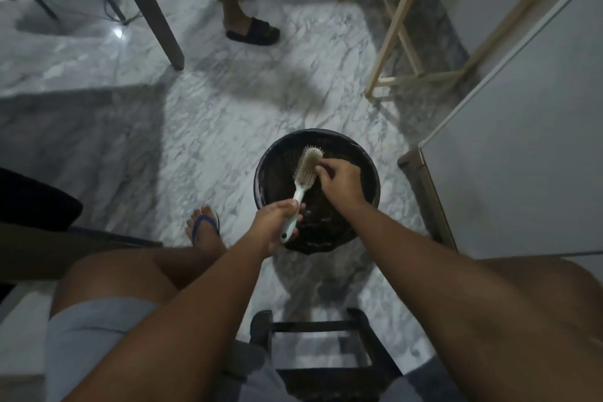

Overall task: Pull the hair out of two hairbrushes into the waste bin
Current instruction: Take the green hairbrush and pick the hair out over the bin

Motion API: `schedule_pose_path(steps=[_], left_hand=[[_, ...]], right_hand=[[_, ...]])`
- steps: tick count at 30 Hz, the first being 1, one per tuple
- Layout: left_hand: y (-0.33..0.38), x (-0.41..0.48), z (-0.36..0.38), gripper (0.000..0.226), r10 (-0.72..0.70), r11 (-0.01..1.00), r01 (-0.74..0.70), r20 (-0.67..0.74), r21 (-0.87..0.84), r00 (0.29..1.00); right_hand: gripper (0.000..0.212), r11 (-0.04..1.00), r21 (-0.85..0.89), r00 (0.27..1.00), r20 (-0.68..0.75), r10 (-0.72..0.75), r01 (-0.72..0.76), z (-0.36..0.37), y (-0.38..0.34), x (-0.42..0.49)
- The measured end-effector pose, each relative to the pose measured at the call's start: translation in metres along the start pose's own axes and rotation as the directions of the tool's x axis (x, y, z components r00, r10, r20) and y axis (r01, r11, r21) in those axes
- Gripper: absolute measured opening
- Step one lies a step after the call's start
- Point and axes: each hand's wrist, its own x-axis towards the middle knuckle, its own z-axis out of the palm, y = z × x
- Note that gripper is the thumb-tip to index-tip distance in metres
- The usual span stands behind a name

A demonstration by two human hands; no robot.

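My left hand [277, 222] was closed around the pale handle of the hairbrush [301, 179], holding it tilted over the open mouth of the black waste bin [267, 170], bristle head pointing away from me. My right hand [341, 181] was at the bristle head, fingers pinched narrowly against the bristles; whether hair was caught between them could not be determined. The bin stood on the marble floor [202, 127] between my knees. My sandalled left foot [204, 230] rested just left of the bin. A black stool frame [326, 326] lay below my forearms, nearer to me. A white cabinet [522, 157] stood close on the right of the bin, a light wooden frame [394, 42] beyond it. A table leg [153, 10] and another person's feet in black slides [253, 31] were well apart, farther off. Nothing stood between hands and bin.
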Motion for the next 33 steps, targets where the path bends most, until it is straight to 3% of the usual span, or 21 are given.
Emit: schedule_pose_path(steps=[6,11,16,21,22,24,26,27,29,33], left_hand=[[-0.002,0.036,0.014,0.015,-0.033,0.998,0.034,-0.034,0.043,0.999],[-0.012,0.059,0.025,0.022,-0.022,0.995,0.026,-0.044,0.097,0.999],[-0.017,0.067,0.035,0.025,-0.047,0.998,0.051,-0.179,0.021,0.983],[-0.011,0.070,0.035,0.024,-0.066,0.997,0.058,-0.208,-0.046,0.976],[-0.010,0.070,0.034,0.023,-0.061,0.997,0.052,-0.201,-0.053,0.978],[-0.008,0.071,0.028,0.020,-0.044,0.999,0.039,-0.176,-0.033,0.983],[-0.007,0.071,0.021,0.017,-0.035,0.999,0.038,-0.147,0.015,0.988],[-0.007,0.070,0.018,0.017,-0.033,0.999,0.037,-0.135,0.024,0.990],[-0.008,0.068,0.012,0.023,-0.034,0.999,0.035,-0.111,0.006,0.993],[-0.013,0.063,0.006,0.029,-0.059,0.998,0.057,-0.051,-0.029,0.997]], right_hand=[[0.013,0.992,0.120,0.994,-0.094,0.051,-0.040,0.015,0.032,0.017],[0.011,0.994,0.109,0.974,-0.226,0.021,0.004,0.016,0.060,0.015],[0.010,0.995,0.050,0.942,-0.330,-0.063,0.084,0.010,0.062,0.011],[0.012,0.973,0.227,0.850,-0.506,0.142,-0.027,0.007,0.048,0.014],[0.013,0.968,0.234,0.868,-0.459,0.189,-0.088,0.007,0.049,0.016],[0.018,0.944,0.129,0.922,-0.209,0.326,-0.305,0.008,0.053,0.019],[0.040,0.884,-0.071,0.882,0.067,0.466,-0.461,0.011,0.056,0.020],[0.049,0.871,-0.126,0.861,0.136,0.490,-0.476,0.012,0.056,0.021],[0.053,0.905,-0.096,0.894,0.142,0.425,-0.415,0.015,0.050,0.023],[0.057,0.944,0.169,0.958,0.107,0.267,-0.282,0.026,0.038,0.024]])
